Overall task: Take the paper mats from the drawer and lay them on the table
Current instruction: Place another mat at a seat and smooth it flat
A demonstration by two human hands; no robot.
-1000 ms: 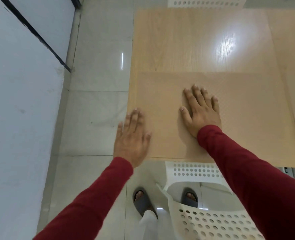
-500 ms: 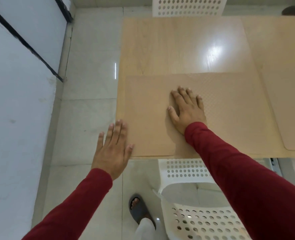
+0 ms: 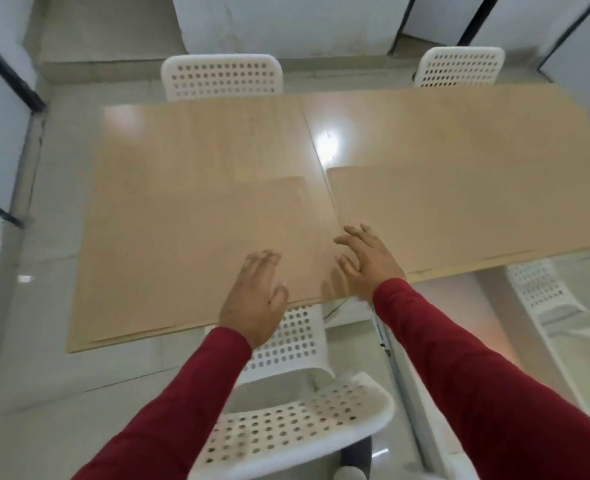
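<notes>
Two tan paper mats lie flat on the light wooden table [image 3: 200, 140]. The left mat [image 3: 182, 244] covers the table's near left part, the right mat [image 3: 459, 209] the near right part. My left hand [image 3: 255, 296] hovers at the near edge of the left mat, fingers spread, holding nothing. My right hand [image 3: 366, 261] is over the gap between the mats near the table's front edge, fingers apart and empty. Both hands are blurred. No drawer is in view.
A white perforated chair [image 3: 297, 420] stands right below my arms at the table's near side. Two more white chairs [image 3: 222, 76] [image 3: 459, 65] stand at the far side, another chair [image 3: 543, 292] at the near right. White panels with black frames line the left wall.
The view has swung up and right, showing the whole table and the second mat. My right hand has lifted off the left mat and both hands have shifted right along the near edge.
</notes>
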